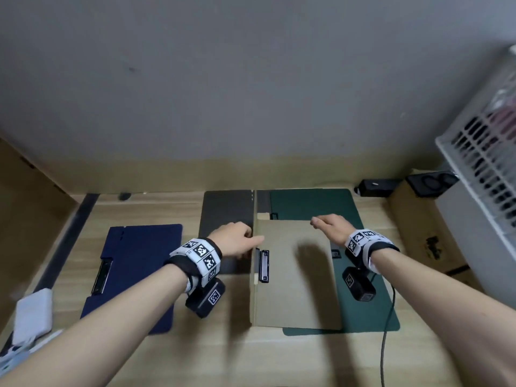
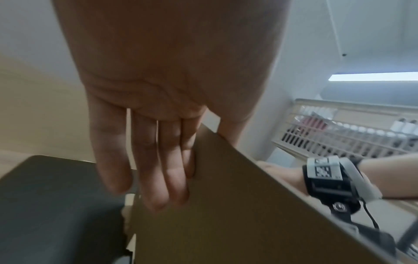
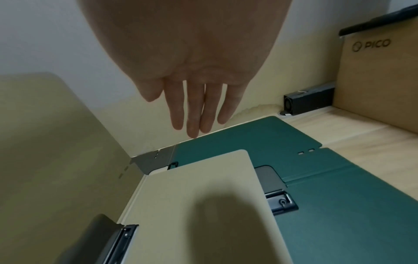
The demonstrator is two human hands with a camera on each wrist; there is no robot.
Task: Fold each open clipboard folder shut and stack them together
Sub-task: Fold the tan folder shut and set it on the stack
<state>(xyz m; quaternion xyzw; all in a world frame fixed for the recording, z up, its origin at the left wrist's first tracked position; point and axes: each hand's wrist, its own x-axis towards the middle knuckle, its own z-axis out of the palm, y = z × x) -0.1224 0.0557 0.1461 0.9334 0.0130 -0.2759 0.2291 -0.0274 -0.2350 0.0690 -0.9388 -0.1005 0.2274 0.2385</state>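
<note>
A tan clipboard folder [image 1: 296, 275] lies in the middle of the desk on an open green folder [image 1: 363, 297]. Its cover [image 2: 226, 214] stands nearly upright along its left side. My left hand [image 1: 240, 238] holds that cover's top edge, thumb on one side and fingers [image 2: 158, 160] on the other. My right hand [image 1: 332, 227] hovers over the tan folder's far right corner with fingers [image 3: 196, 110] straight, holding nothing. A dark grey folder [image 1: 226, 213] lies open behind my left hand. A blue folder [image 1: 134, 275] lies flat at the left.
A white device [image 1: 33, 314] sits at the desk's left edge. A cardboard box [image 1: 418, 233] and a white slatted basket [image 1: 480, 169] stand at the right. A black cable [image 1: 388, 331] runs down past the green folder. The wall is close behind.
</note>
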